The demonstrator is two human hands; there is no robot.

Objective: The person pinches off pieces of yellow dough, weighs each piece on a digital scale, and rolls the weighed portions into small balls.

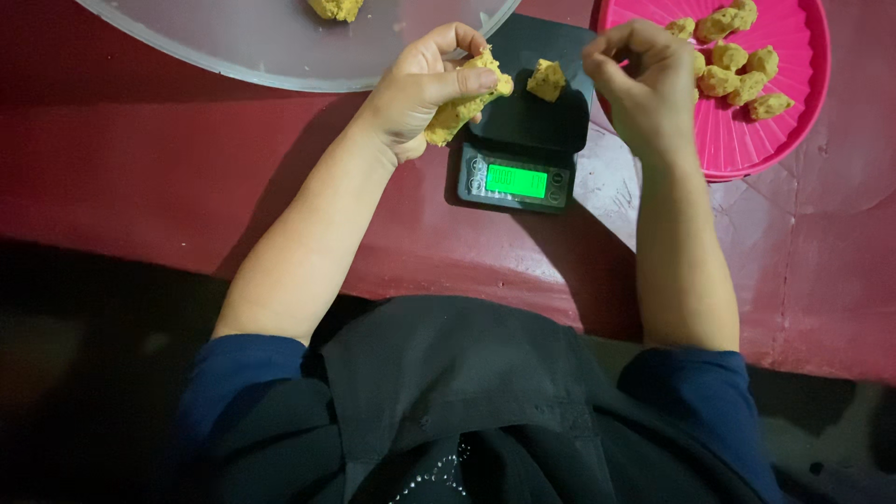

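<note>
My left hand [425, 89] grips a lump of yellow dough [464, 103], just left of a small black kitchen scale [523, 140] with a lit green display. A small piece of yellow dough [546, 80] sits on the scale's platform. My right hand [644, 84] hovers just right of that piece, fingers curled and pinched; whether it holds a crumb I cannot tell. Behind it, a pink plate [747, 140] carries several yellow dough pieces [737, 70].
A large pale round tray [243, 47] at the top left holds another dough lump [336, 9]. Everything rests on a dark red surface [140, 159]. My dark clothing fills the bottom of the view.
</note>
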